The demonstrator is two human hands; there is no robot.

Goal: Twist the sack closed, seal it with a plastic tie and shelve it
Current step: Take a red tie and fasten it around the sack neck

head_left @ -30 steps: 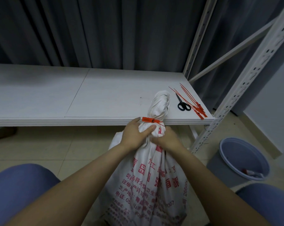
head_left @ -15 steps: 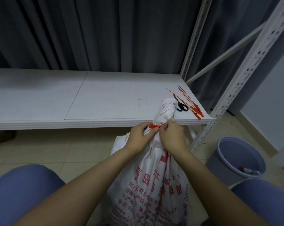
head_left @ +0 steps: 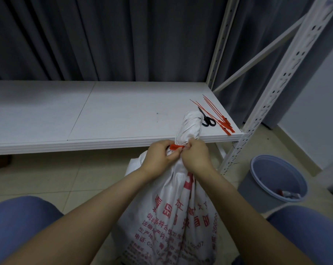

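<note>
A white woven sack (head_left: 173, 211) with red print stands on the floor between my knees. Its twisted neck (head_left: 190, 129) rises in front of the shelf edge. A red plastic tie (head_left: 176, 146) circles the neck just above my hands. My left hand (head_left: 159, 156) grips the neck and the tie's tag from the left. My right hand (head_left: 196, 154) pinches the tie's end on the right side of the neck. Both hands touch each other at the tie.
The white shelf board (head_left: 104, 115) lies just behind the sack. Black scissors (head_left: 207, 119) and several spare red ties (head_left: 219, 117) lie near its right end. A perforated white upright (head_left: 261, 111) stands on the right, with a blue-grey bin (head_left: 276, 182) on the floor beyond it.
My right hand came up from gripping the sack below the tie to pinching the tie at the neck. The sack's neck has shifted slightly right.
</note>
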